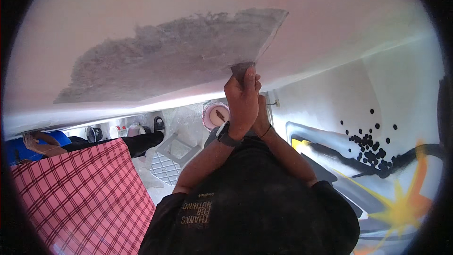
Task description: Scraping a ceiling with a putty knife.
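Note:
My left hand (242, 101), with a dark watch on its wrist, is raised to the pale wall (321, 23). Its fingers and thumb pinch a small, dark, flat piece (239, 70), held at the lower right edge of a rough grey patch (165, 52) on the wall. Whether it is a scraper blade or an abrasive pad I cannot make out. Close behind the left wrist is my right hand (261, 115), a thin dark band on its wrist. Most of its fingers are hidden by the left hand.
Below the hands stands a bucket (206, 122) of pale pinkish material with a brown object inside. A grey plastic stool (174, 148) is left of it. Another person in a red plaid garment (80, 193) works at far left beside a blue item (18, 151). Painted wall (396, 203) rises at right.

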Tool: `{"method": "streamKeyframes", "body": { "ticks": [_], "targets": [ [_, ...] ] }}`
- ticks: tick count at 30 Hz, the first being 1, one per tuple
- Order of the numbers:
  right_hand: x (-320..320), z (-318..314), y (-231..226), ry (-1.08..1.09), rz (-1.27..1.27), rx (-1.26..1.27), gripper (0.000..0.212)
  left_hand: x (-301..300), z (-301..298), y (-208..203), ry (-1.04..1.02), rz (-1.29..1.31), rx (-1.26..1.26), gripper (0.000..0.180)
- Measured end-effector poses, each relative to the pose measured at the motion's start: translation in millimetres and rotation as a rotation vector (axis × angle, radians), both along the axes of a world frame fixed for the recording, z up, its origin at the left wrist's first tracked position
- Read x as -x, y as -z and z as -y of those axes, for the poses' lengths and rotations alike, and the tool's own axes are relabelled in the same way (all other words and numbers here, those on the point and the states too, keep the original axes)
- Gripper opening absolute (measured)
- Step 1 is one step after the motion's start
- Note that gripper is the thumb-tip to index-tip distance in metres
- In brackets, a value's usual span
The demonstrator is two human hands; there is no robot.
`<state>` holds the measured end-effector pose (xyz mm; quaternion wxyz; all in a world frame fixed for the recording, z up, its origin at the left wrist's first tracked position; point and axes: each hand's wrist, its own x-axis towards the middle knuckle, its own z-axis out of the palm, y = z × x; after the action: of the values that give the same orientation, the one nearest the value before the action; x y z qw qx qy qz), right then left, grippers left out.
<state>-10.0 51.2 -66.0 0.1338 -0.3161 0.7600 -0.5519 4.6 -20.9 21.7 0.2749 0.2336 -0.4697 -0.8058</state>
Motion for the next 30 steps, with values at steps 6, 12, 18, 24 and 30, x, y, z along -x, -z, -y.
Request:
{"method": "streamKeyframes", "body": {
  "ticks": [6, 12, 18, 24, 30],
  "targets": [
    [-2, 1, -14, 0.007, 0.031, -0.033, 0.025, 2, -3, -2, -0.054, -0.003, 0.092, 0.031],
    [-1, -2, -12, 0.016, 0.098, 0.076, 0.026, 3, -4, -3, -0.030, 0.009, 0.194, 0.031],
    [3, -5, -19, 0.025, 0.047, -0.042, 0.026, 5, -3, -9, -0.035, 0.010, 0.145, 0.030],
    [0, 1, -11, 0.057, -0.011, 0.042, 0.028, 5, -5, -3, -0.045, 0.003, 0.143, 0.029],
    [1, -4, -3, 0.050, 0.133, 0.090, 0.034, 6, -9, 0, -0.030, 0.061, 0.181, 0.031]
  ]
}}
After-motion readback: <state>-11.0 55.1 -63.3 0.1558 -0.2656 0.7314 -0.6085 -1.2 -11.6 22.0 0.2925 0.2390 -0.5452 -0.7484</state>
